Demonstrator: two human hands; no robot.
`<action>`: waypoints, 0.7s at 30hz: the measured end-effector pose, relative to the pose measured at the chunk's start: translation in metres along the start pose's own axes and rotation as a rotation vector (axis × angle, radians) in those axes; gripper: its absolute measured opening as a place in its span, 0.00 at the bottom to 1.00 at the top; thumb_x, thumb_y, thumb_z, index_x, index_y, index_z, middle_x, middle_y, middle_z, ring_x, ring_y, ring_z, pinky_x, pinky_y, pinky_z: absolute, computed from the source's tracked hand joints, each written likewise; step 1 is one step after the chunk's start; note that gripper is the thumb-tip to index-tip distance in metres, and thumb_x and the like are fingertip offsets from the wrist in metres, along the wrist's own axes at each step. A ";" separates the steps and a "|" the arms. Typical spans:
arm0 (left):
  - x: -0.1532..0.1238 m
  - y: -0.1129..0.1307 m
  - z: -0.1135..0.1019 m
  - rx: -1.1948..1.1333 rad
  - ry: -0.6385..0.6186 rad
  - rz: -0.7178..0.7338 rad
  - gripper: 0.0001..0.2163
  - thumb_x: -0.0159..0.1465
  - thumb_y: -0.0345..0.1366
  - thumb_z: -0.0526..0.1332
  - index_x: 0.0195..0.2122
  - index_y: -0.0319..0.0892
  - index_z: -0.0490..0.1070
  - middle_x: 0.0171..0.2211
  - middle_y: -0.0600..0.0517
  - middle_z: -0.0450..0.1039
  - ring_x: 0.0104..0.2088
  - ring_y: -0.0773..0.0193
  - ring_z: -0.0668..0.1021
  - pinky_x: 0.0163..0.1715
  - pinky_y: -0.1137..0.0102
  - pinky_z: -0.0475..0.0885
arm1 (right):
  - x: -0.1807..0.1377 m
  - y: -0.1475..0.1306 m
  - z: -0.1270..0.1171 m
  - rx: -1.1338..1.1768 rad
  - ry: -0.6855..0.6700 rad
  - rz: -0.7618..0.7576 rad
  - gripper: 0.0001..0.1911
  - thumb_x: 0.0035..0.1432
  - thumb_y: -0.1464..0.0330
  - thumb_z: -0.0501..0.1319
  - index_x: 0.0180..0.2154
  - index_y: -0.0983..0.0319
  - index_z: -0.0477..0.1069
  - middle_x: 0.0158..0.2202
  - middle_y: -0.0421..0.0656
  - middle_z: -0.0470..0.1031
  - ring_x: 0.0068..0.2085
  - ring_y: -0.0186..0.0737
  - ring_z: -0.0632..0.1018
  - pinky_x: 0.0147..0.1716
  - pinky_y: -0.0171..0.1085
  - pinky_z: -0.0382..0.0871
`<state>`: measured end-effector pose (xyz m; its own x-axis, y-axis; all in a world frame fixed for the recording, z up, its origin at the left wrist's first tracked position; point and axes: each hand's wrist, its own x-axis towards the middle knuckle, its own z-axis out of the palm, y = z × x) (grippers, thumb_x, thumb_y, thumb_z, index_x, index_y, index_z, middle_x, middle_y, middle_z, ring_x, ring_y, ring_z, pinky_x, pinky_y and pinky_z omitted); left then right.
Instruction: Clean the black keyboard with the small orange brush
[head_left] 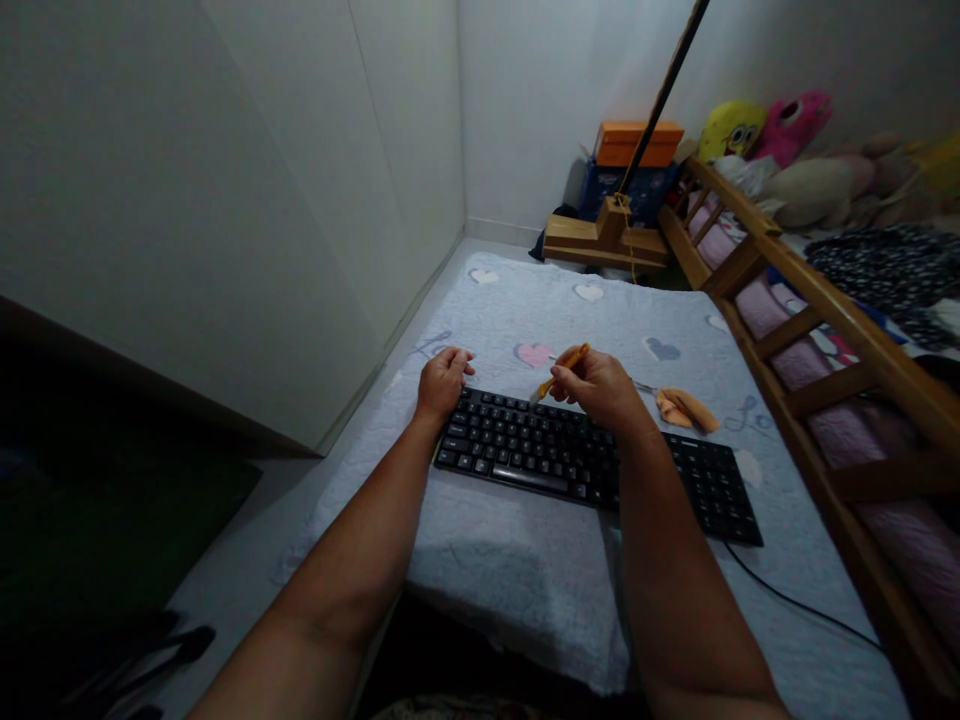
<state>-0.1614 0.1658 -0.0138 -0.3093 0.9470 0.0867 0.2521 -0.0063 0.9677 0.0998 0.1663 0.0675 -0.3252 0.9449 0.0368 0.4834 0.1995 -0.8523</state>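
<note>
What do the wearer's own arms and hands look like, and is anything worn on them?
The left hand and right hand are ungloved. No sleeve shows on the left forearm or right forearm, and no watch or bracelet is visible at either wrist. The fingers are too small and dim to rule out a ring.

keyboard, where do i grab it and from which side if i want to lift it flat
Probably by its two short ends, one hand from each side: the keyboard is long, thin and lies flat across the bedding. The left hand is at its far left corner. At the right end, favour the short edge, since the cable emerges along the near edge there.
</note>
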 end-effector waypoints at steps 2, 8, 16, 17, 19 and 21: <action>0.000 -0.001 0.000 -0.006 0.002 0.003 0.14 0.68 0.47 0.57 0.36 0.43 0.77 0.29 0.52 0.79 0.24 0.65 0.73 0.30 0.69 0.69 | 0.001 0.000 0.001 -0.012 -0.020 0.010 0.08 0.68 0.64 0.65 0.35 0.60 0.74 0.27 0.43 0.83 0.27 0.37 0.81 0.30 0.35 0.72; 0.001 -0.001 0.001 -0.032 0.008 -0.006 0.14 0.68 0.47 0.57 0.35 0.43 0.76 0.28 0.52 0.78 0.23 0.65 0.72 0.28 0.69 0.67 | 0.004 -0.001 0.009 -0.048 0.039 0.038 0.07 0.68 0.69 0.63 0.34 0.60 0.73 0.28 0.43 0.84 0.28 0.37 0.82 0.32 0.35 0.73; 0.001 -0.005 0.001 -0.054 0.009 0.009 0.14 0.68 0.47 0.58 0.35 0.43 0.77 0.28 0.52 0.78 0.23 0.64 0.73 0.28 0.68 0.67 | 0.004 0.001 0.011 -0.101 0.095 0.006 0.07 0.66 0.67 0.63 0.33 0.59 0.73 0.25 0.42 0.81 0.27 0.39 0.81 0.31 0.36 0.70; 0.001 -0.005 0.001 -0.056 0.010 0.011 0.14 0.68 0.47 0.58 0.35 0.43 0.77 0.28 0.52 0.78 0.23 0.64 0.73 0.28 0.68 0.67 | 0.005 0.001 0.012 -0.109 0.114 0.003 0.07 0.65 0.67 0.63 0.33 0.59 0.73 0.25 0.42 0.81 0.27 0.39 0.81 0.30 0.36 0.70; 0.002 -0.006 0.001 -0.061 0.016 0.012 0.14 0.68 0.46 0.58 0.35 0.44 0.77 0.28 0.52 0.78 0.23 0.64 0.73 0.29 0.68 0.67 | 0.005 0.000 0.015 -0.076 0.160 -0.020 0.07 0.66 0.65 0.62 0.35 0.60 0.74 0.26 0.42 0.82 0.28 0.39 0.81 0.31 0.37 0.70; 0.002 -0.007 0.001 -0.068 0.016 0.009 0.13 0.68 0.46 0.59 0.35 0.44 0.77 0.28 0.52 0.78 0.23 0.64 0.73 0.29 0.68 0.67 | 0.006 -0.002 0.023 0.011 0.169 -0.049 0.07 0.66 0.63 0.62 0.38 0.60 0.74 0.28 0.43 0.83 0.29 0.39 0.81 0.32 0.36 0.72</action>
<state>-0.1626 0.1681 -0.0204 -0.3217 0.9417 0.0988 0.1919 -0.0374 0.9807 0.0787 0.1656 0.0574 -0.2062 0.9644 0.1653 0.4607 0.2448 -0.8531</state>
